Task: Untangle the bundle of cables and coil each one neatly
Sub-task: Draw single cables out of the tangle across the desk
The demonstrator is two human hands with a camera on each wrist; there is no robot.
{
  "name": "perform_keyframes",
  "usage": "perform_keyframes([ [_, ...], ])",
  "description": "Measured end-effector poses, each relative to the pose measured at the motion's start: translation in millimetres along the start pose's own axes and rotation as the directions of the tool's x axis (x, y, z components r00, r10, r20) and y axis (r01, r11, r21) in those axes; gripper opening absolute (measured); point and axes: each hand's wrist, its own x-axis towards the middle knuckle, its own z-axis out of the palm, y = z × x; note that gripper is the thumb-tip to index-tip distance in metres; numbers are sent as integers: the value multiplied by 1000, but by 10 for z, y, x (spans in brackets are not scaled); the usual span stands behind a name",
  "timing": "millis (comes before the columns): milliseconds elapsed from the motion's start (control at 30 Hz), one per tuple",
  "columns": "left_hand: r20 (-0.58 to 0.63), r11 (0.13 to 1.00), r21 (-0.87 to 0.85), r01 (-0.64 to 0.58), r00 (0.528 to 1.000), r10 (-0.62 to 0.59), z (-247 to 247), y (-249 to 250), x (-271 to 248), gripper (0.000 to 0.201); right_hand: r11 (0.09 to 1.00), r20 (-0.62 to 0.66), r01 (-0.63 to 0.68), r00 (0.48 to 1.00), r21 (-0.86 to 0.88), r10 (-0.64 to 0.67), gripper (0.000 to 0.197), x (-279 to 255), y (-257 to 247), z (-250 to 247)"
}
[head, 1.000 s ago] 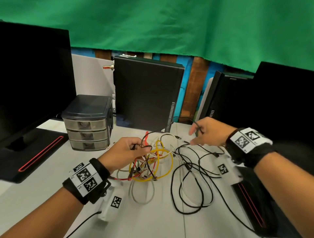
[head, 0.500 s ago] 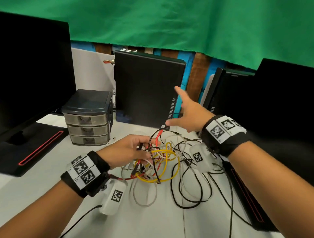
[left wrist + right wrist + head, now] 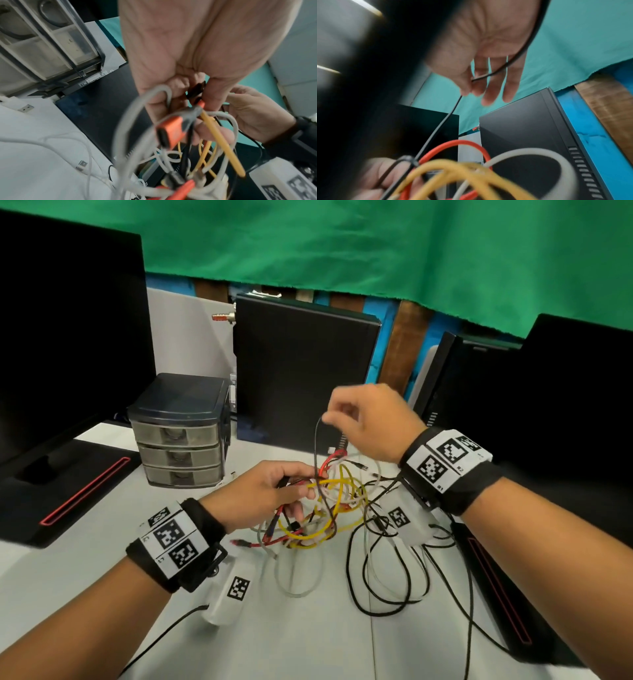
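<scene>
The left hand [image 3: 263, 494] gripped the bundle of cables [image 3: 322, 508], a knot of yellow, red, white and black strands held just above the white desk [image 3: 85, 559]. The right hand [image 3: 370, 422], raised above it, pinched a thin black cable [image 3: 317, 450] between thumb and forefinger, other fingers loosely extended. Both wrists wore square-patterned marker bands [image 3: 171, 537]; their small lettering was unreadable.

We hold our left hand [image 3: 260, 491] low, fingers curled in a grip, and our right hand [image 3: 370, 422] raised (thumb and forefinger pinched).
</scene>
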Motion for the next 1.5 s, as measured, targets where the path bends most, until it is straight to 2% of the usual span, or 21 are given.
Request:
perform_keyframes([
  [67, -25, 997, -73, 14, 1000, -15, -4, 9, -3, 25, 998, -235, -20, 971, 63, 34, 18, 33, 60, -31],
  [133, -47, 984, -177, 23, 998, -32, -33, 40, -7, 25, 987, -379, -48, 920, 151, 103, 17, 66, 98, -76],
  [200, -57, 963, -269, 14, 998, -31, -74, 75, -6, 22, 976, -447, -83, 879, 199, 166, 17, 101, 137, -129],
  [267, -59, 945, -325, -23, 998, 4, -99, 97, -24, 20, 972, -460, -130, 863, 196, 208, 16, 150, 197, -175],
  [333, -109, 971, -233, -48, 994, 23, -85, 105, -41, 30, 965, -414, -164, 879, 204, 237, 17, 186, 248, -190],
  [400, -207, 986, -158, -49, 978, 15, -49, 95, -42, 36, 964, -313, -185, 919, 190, 238, 15, 182, 251, -164],
  [467, -278, 974, -225, -25, 960, -39, -17, 104, -30, 20, 969, -212, -218, 948, 114, 238, 7, 114, 221, -109],
  [533, -309, 932, -362, -27, 946, -92, -18, 132, -22, 15, 984, -235, -172, 955, 52, 179, 23, -14, 154, -61],
  [600, -335, 891, -452, -34, 932, -134, -54, 158, -12, 23, 992, -379, -71, 919, 103, 105, 17, -172, 31, 1],
  [633, -345, 877, -480, -37, 926, -150, -75, 165, -9, 31, 987, -401, -52, 909, 154, 111, 11, -259, -33, 35],
  [667, -356, 865, -500, -45, 921, -158, -93, 167, -5, 37, 975, -370, -76, 917, 207, 150, 14, -344, -79, 82],
  [733, -375, 841, -538, -52, 909, -183, -103, 194, -4, 43, 940, -150, -213, 954, 266, 259, 26, -524, -142, 211],
  [800, -382, 806, -589, -48, 896, -226, -97, 205, 4, 42, 905, 44, -313, 948, 290, 314, 17, -662, -162, 351],
  [833, -378, 787, -616, -39, 891, -251, -81, 215, 7, 42, 878, 85, -344, 938, 332, 335, 10, -703, -168, 410],
  [867, -369, 769, -639, -28, 888, -274, -63, 213, 19, 42, 837, 101, -365, 929, 409, 356, 4, -729, -180, 464],
  [967, -349, 735, -678, 0, 880, -322, 4, 231, 35, 37, 679, 99, -357, 916, 642, 389, 7, -744, -244, 539],
  [1067, -366, 722, -692, -5, 864, -345, 5, 223, 43, 33, 598, 133, -376, 902, 708, 411, 6, -741, -284, 544],
  [1167, -376, 724, -690, -5, 857, -352, -6, 207, 46, 32, 568, 178, -423, 882, 706, 436, 14, -732, -261, 582],
  [1333, -359, 727, -686, 15, 863, -356, 11, 213, 49, 26, 574, 149, -436, 866, 693, 478, 16, -732, -274, 639],
  [1500, -335, 718, -695, 38, 866, -371, -41, 172, 50, 21, 491, 142, -430, 843, 758, 519, 17, -721, -335, 638],
])
